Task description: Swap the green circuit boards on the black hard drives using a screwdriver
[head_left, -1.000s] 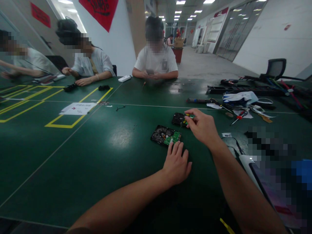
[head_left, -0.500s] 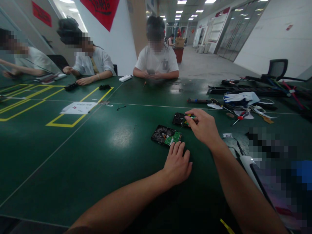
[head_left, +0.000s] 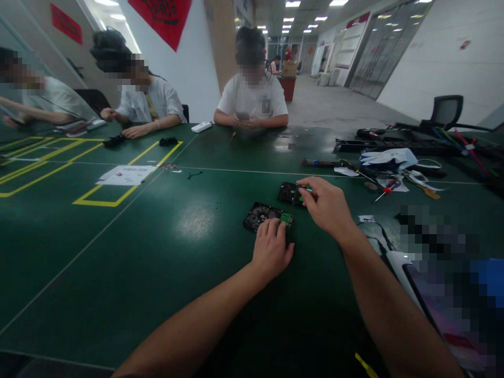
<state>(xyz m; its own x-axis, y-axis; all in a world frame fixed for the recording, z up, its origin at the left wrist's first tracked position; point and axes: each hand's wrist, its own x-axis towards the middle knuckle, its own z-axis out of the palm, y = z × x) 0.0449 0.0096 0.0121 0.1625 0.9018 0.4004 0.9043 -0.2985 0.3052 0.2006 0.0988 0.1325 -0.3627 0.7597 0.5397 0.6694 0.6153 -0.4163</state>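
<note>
Two black hard drives with green circuit boards lie on the green table in front of me. My left hand (head_left: 271, 247) rests over the front edge of the near hard drive (head_left: 260, 212), fingers stretched out onto it and partly covering its board. My right hand (head_left: 327, 206) is at the far hard drive (head_left: 286, 191), just behind and to the right. Thumb and fingertips of that hand pinch the green circuit board (head_left: 300, 198) at the drive's right end. The fingers hide much of this board, and I cannot tell whether it is loose from the drive.
Tiny screws (head_left: 216, 205) lie left of the drives. A red-handled screwdriver (head_left: 388, 191), a dark tool (head_left: 321, 163) and a white-blue bag (head_left: 389, 157) are at the right. A paper sheet (head_left: 128, 175) lies on yellow tape. Several people sit across the table.
My left hand has moved left and forward, from the near drive's front right edge onto its board. My right hand stays at the far drive with only a slight shift.
</note>
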